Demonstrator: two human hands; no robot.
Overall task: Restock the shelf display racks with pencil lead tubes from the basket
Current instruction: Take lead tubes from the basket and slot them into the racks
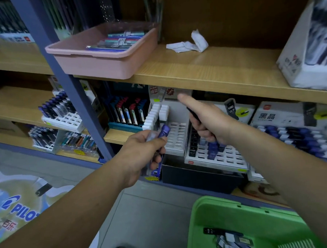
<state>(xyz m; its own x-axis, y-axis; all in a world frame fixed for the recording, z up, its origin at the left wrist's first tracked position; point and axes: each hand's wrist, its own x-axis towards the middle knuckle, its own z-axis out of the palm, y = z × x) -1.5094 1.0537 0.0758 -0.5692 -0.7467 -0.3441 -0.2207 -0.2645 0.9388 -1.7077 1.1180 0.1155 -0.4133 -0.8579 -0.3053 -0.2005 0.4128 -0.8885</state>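
The left hand (145,153) is curled round a small bunch of purple lead tubes (164,131), their tips poking out toward the white rack (176,137). The right hand (206,122) grips 1 dark tube (193,112) with its lower fingers, while the index finger stretches straight out toward the back of that rack. Both hands hover just in front of the lower shelf, and as far as I can tell no held tube is in a slot.

The job looks partway through. The white rack holds 2 columns of white tubes (155,114) at its left, with most of its slots bare. The second rack (217,157) just beside it carries a few black and blue tubes at its upper left, with rows of open slots below. The green basket (239,218), low at the right, holds a loose heap of tubes (228,241), so plenty is left to place
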